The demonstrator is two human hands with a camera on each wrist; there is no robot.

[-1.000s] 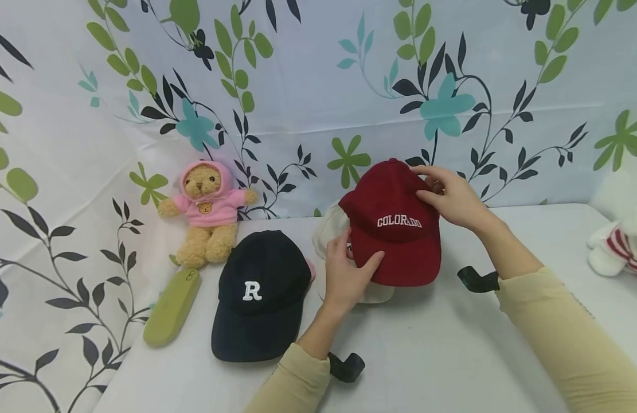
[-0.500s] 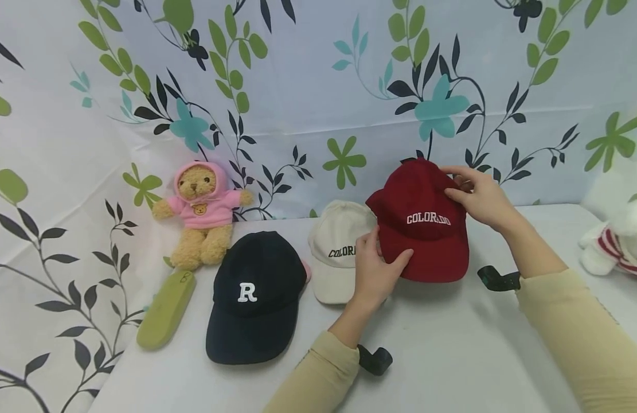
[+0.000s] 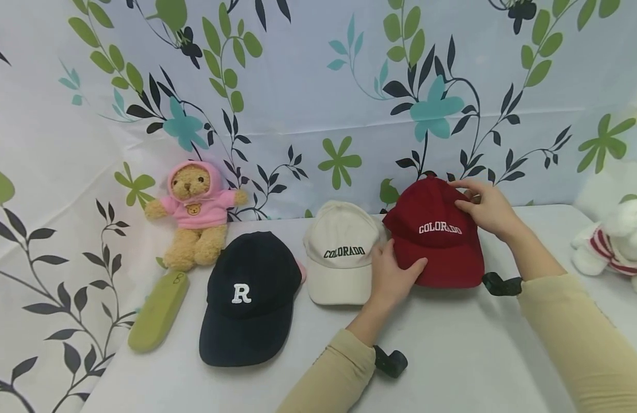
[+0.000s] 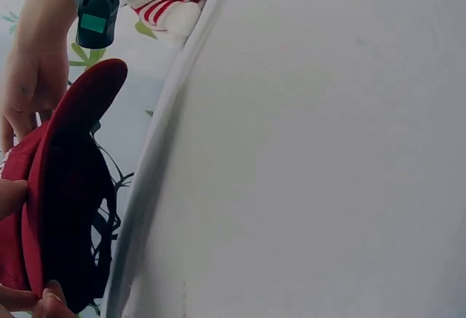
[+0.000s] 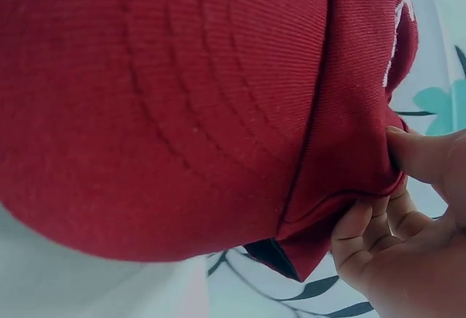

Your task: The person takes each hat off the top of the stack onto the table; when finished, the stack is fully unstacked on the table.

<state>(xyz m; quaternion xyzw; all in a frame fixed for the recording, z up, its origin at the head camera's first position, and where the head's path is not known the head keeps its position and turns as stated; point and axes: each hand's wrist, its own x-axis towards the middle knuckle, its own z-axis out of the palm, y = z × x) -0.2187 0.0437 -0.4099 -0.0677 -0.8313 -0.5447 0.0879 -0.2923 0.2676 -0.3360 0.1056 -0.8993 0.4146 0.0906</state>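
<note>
A dark red corduroy cap [image 3: 436,236] lettered COLORADO sits low over the white table [image 3: 452,355], to the right of a cream cap [image 3: 342,252] with the same word. My left hand [image 3: 394,276] pinches the red cap's brim at its left edge, thumb on top. My right hand [image 3: 484,207] grips the crown's right rear side. The left wrist view shows the red cap's brim [image 4: 69,187] edge-on with fingertips [image 4: 47,300] beneath it. In the right wrist view the red cap [image 5: 175,107] fills the frame, the fabric pinched by my right hand [image 5: 397,209].
A black cap [image 3: 248,292] with a white R lies left of the cream one. A teddy bear [image 3: 196,212] in a pink hoodie leans on the leafy backdrop, a green case [image 3: 158,311] in front of it. A white plush toy [image 3: 614,244] sits at the far right.
Both hands have carried the red cap to the right and down, off the cream cap, which now shows in full. The red cap is now beside it.
</note>
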